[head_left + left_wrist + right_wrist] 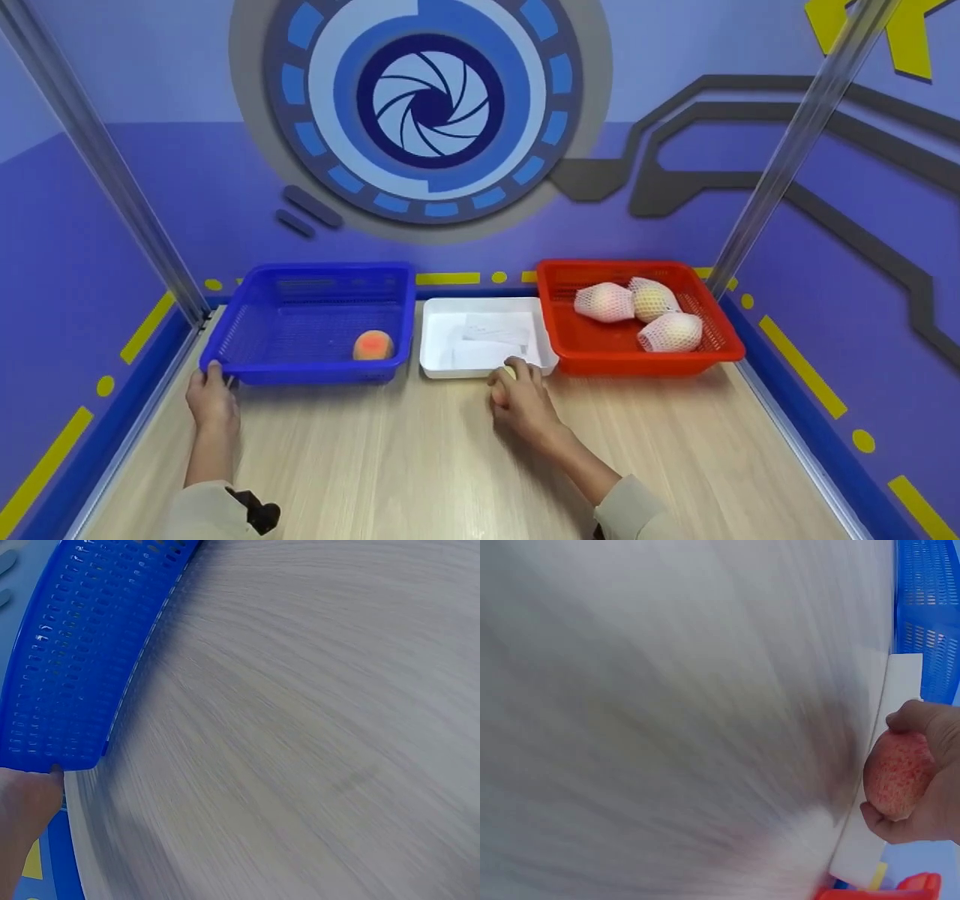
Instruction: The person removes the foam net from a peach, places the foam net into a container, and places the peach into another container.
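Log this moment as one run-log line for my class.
left hand: grips corner of blue basket | right hand: holds reddish fruit by white tray | blue basket: one unwrapped fruit | red basket: three netted fruits

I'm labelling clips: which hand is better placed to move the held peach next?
Likely the right hand: its fingers hold the peach, while the left hand grips a corner of the blue basket.

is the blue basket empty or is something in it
Not empty: the head view shows one round fruit inside the blue basket, near its front right corner.
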### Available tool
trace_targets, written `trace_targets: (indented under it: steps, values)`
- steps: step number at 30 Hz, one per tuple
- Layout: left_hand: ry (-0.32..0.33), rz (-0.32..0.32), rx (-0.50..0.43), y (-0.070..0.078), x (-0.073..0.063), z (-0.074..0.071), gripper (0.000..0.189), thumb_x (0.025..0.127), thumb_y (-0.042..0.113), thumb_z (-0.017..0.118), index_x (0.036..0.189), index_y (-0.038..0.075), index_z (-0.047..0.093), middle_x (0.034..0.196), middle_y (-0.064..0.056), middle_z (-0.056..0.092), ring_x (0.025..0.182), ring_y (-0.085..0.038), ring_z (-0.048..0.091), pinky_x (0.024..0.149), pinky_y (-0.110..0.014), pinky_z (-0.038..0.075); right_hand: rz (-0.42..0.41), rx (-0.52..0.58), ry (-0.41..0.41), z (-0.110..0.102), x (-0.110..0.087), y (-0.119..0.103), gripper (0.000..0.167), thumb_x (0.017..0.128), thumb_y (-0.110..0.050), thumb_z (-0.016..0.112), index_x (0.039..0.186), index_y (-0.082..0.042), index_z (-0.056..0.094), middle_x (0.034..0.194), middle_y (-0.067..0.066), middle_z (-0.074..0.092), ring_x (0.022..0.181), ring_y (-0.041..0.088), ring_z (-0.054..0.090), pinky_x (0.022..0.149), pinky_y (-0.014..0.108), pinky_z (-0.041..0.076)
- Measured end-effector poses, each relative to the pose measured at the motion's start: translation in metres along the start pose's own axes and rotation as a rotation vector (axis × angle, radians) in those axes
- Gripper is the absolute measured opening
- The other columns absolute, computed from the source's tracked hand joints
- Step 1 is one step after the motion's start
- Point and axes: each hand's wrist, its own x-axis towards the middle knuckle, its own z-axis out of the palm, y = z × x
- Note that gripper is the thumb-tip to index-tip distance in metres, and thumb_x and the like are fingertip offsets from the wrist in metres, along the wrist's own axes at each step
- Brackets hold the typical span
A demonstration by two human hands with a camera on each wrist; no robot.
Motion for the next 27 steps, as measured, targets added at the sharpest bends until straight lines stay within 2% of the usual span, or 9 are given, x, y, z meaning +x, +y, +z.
trace_targets:
  steps: [5,12,16,19,23,27]
  values:
    - [-0.003,0.001,-0.012,0.001,0.0,-0.001,0.06,0.11,0.035,0.03,0.163,0.012,0.015,0.168,-0.01,0.02,0.151,-0.016,0.026,0.121,-0.029,0.026,-0.028,0.037,0.001,-0.013,0.002,-0.009,0.037,0.082,-0.009,0.075,0.114,-0.023,0.063,0.142,0.014,0.048,0.128,0.044,0.045,0.095,0.058,0.052]
    - [0.023,0.029,0.002,-0.002,0.002,-0.001,0.058,0.111,0.032,0.03,0.162,0.007,0.018,0.166,-0.014,0.023,0.15,-0.019,0.03,0.12,-0.031,0.029,-0.108,0.094,0.09,-0.026,0.002,-0.024,0.038,0.078,-0.007,0.076,0.11,-0.019,0.06,0.14,0.02,0.049,0.123,0.049,0.047,0.091,0.06,0.052]
    - [0.044,0.031,0.034,-0.005,0.003,-0.001,0.058,0.111,0.034,0.03,0.162,0.007,0.02,0.166,-0.014,0.024,0.15,-0.019,0.032,0.12,-0.031,0.031,-0.117,0.143,0.11,-0.029,0.003,-0.033,0.041,0.077,-0.007,0.076,0.111,-0.02,0.059,0.14,0.019,0.048,0.121,0.048,0.048,0.086,0.054,0.054]
    - [0.049,0.02,0.044,-0.006,0.002,-0.001,0.058,0.111,0.035,0.029,0.162,0.009,0.019,0.167,-0.012,0.024,0.15,-0.018,0.031,0.12,-0.03,0.031,-0.13,0.166,0.12,-0.029,0.005,-0.038,0.041,0.076,-0.009,0.076,0.112,-0.019,0.059,0.139,0.019,0.048,0.118,0.046,0.048,0.087,0.05,0.052]
    - [0.036,0.011,0.029,-0.005,0.002,-0.001,0.059,0.11,0.036,0.03,0.162,0.01,0.019,0.167,-0.011,0.023,0.151,-0.018,0.03,0.12,-0.029,0.029,-0.134,0.198,0.116,-0.029,0.007,-0.046,0.043,0.075,-0.01,0.078,0.113,-0.019,0.059,0.136,0.02,0.047,0.115,0.044,0.048,0.087,0.047,0.05]
    - [0.018,0.017,0.022,-0.004,0.001,0.001,0.06,0.11,0.037,0.031,0.163,0.011,0.018,0.167,-0.012,0.022,0.151,-0.018,0.029,0.12,-0.03,0.029,-0.106,0.243,0.067,-0.029,0.01,-0.056,0.052,0.073,-0.011,0.085,0.115,-0.02,0.057,0.136,0.017,0.044,0.116,0.041,0.047,0.085,0.044,0.051]
